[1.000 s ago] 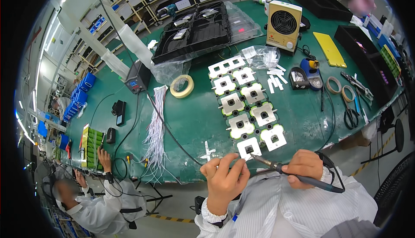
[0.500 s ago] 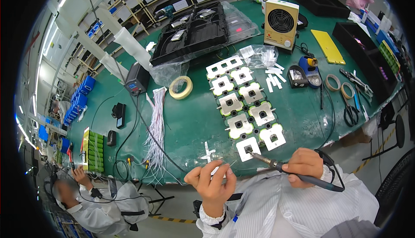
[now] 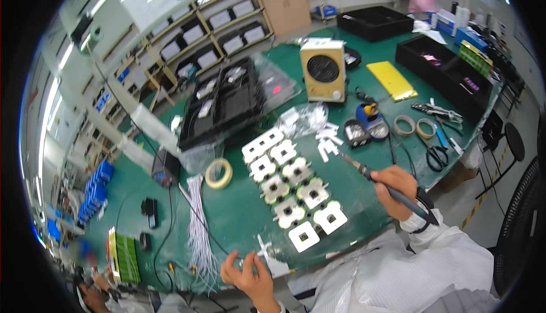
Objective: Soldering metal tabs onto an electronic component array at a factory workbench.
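My right hand [image 3: 395,191] is closed round the grip of a soldering iron [image 3: 360,167]. Its tip points up and left, near some loose white strips [image 3: 327,142] on the table. At the lower middle my left hand [image 3: 248,276] has its fingers curled on a thin solder wire [image 3: 206,229], which runs down from the upper left; the fingertip end is too blurred to make out. Between and beyond my hands lies a battery pack [image 3: 296,172] of cells in two rows, covered by pale metal tabs and white square frames. Neither hand touches it.
Behind the pack stand a beige fan unit [image 3: 323,74] and a black tray [image 3: 222,100]. A soldering stand [image 3: 372,122], tape rolls [image 3: 405,125] and scissors [image 3: 437,156] lie right. Left are a tape roll [image 3: 219,173], a bundle of white wires [image 3: 199,233] and a co-worker [image 3: 94,296].
The soldering iron has lifted off the nearest white frame and moved up and right with my right hand. My left hand has drawn back down and left. The whole view has shifted and tilted.
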`<state>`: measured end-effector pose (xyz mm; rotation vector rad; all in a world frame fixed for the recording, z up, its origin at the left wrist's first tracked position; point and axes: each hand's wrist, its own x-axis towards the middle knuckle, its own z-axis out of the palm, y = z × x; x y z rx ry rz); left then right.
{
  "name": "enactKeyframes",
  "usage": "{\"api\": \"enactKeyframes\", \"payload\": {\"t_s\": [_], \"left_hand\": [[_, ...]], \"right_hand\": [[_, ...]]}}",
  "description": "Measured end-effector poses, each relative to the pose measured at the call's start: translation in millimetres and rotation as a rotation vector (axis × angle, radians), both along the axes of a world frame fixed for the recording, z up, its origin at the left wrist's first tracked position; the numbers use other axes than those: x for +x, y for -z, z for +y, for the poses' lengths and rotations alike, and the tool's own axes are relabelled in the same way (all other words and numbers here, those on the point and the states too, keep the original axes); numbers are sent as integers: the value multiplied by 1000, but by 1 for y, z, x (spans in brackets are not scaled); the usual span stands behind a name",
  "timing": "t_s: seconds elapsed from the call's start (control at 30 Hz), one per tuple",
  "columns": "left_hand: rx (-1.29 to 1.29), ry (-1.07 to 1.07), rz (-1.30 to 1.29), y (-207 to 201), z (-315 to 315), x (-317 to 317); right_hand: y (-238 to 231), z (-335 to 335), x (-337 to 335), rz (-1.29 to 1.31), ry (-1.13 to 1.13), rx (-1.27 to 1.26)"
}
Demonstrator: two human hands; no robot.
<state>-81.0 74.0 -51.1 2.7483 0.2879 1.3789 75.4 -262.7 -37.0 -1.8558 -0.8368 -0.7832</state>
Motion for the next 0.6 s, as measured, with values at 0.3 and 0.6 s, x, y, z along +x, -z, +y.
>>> {"api": "enactKeyframes", "payload": {"t_s": [0.3, 0.6], "left_hand": [[-261, -11, 169, 74, 34, -12], [-440, -251, 150, 89, 52, 8]], "right_hand": [[58, -32, 98, 325, 286, -113], [80, -75, 172, 548, 511, 250]]}}
